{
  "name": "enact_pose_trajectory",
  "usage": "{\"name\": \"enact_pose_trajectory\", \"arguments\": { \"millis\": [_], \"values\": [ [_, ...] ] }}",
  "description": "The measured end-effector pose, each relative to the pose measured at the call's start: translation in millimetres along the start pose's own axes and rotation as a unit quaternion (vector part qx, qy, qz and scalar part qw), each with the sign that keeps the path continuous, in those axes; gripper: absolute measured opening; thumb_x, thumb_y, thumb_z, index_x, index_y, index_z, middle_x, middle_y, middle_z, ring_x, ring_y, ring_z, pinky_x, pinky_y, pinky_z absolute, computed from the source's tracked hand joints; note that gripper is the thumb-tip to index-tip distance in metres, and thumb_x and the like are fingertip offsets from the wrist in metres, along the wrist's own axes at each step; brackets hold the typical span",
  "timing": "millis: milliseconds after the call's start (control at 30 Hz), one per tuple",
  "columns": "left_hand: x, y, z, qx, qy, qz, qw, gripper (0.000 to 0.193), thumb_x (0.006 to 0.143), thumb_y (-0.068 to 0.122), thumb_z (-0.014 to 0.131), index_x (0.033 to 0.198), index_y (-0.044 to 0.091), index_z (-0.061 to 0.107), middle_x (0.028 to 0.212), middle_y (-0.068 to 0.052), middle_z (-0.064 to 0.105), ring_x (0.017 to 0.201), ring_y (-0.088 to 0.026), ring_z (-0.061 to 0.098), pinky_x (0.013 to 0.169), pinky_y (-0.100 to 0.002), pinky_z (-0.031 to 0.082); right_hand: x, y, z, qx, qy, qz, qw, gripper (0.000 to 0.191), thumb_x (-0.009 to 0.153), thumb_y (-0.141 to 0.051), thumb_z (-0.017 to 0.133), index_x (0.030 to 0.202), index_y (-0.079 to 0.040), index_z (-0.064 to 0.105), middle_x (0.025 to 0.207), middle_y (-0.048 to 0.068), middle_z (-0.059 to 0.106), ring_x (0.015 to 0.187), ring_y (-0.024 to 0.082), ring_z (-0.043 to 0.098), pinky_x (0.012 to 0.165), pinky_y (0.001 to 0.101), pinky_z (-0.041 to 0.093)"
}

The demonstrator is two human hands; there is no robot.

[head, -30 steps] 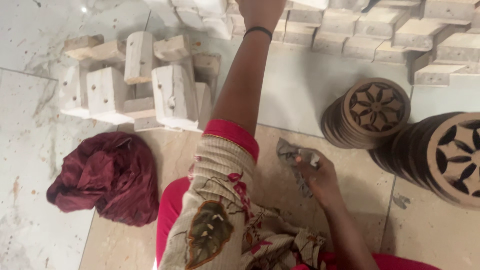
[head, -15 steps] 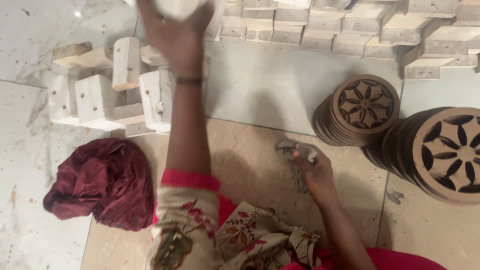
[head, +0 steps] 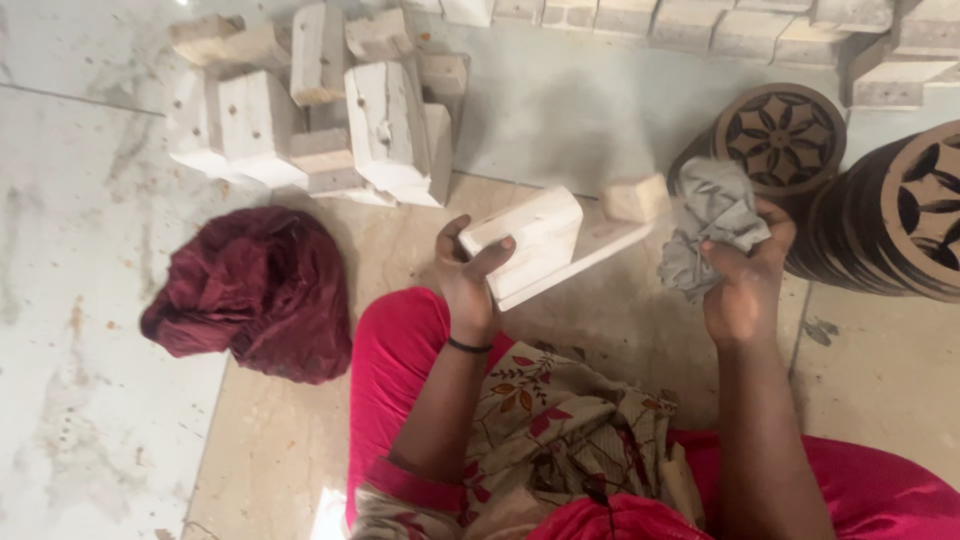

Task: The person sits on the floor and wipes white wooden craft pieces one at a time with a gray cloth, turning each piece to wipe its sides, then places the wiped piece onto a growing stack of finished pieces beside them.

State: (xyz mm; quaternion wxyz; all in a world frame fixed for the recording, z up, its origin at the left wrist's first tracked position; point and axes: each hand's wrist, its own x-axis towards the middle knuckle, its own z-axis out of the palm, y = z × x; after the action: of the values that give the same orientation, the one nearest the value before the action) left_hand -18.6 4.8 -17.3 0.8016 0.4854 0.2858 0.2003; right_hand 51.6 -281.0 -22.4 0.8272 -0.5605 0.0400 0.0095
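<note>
Gripping a pale wooden block [head: 535, 250] at mid-frame, the left hand [head: 468, 275] has its fingers wrapped over the near end and the thumb pressed on the top face, so the hand is closed firmly on the wood. The block tilts, its far end pointing up and right toward a smaller block piece [head: 636, 197] lying on the floor [head: 300, 440] just beyond it. To the right, the right hand [head: 745, 280] is clenched around a crumpled grey rag [head: 710, 225], which bulges out above the fingers. Behind that hand, at the upper right, stand stacks of round carved discs [head: 780, 130] with flower cut-outs. A heap of similar wooden blocks [head: 330, 110] lies at the upper left, and a row of more runs along the top edge. A dark red cloth [head: 250, 295] lies bunched at the left, near the person's red-clad knee [head: 395, 360].
</note>
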Motion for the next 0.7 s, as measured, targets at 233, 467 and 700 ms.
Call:
{"name": "enact_pose_trajectory", "arguments": {
  "millis": [233, 467, 700],
  "values": [
    [19.1, -38.6, 0.3, 0.11, -0.068, -0.075, 0.989, 0.07, 0.079, 0.019, 0.082, 0.133, -0.009, 0.048, 0.103, -0.017, 0.068, 0.087, -0.021, 0.069, 0.074, -0.031, 0.057, -11.7, -7.3, 18.6, -0.211, 0.04, 0.036, 0.976, 0.043, 0.089, 0.007, 0.068, 0.128, -0.003, 0.055, 0.112, 0.011, 0.064, 0.089, 0.018, 0.061, 0.07, 0.0321, 0.05],
    [32.1, -54.1, -4.6, 0.226, -0.152, -0.173, 0.946, 0.069, 0.095, 0.048, 0.068, 0.136, -0.008, 0.063, 0.094, -0.013, 0.065, 0.078, -0.02, 0.058, 0.065, -0.031, 0.047, -14.1, 17.3, 40.4, -0.346, -0.025, 0.067, 0.936, 0.051, 0.093, 0.0, 0.07, 0.141, 0.0, 0.052, 0.122, 0.016, 0.063, 0.102, 0.021, 0.065, 0.076, 0.0276, 0.057],
    [18.6, -25.5, -2.8, 0.365, -0.304, 0.127, 0.871, 0.119, 0.089, 0.053, 0.081, 0.163, -0.009, 0.011, 0.145, -0.03, 0.043, 0.138, -0.039, 0.047, 0.115, -0.046, 0.043, -13.1, 50.0, 38.4, -0.518, -0.189, -0.143, 0.821, 0.106, 0.077, 0.002, 0.084, 0.162, 0.002, 0.02, 0.147, 0.025, 0.022, 0.136, 0.041, 0.034, 0.107, 0.0441, 0.052]
  ]
}}
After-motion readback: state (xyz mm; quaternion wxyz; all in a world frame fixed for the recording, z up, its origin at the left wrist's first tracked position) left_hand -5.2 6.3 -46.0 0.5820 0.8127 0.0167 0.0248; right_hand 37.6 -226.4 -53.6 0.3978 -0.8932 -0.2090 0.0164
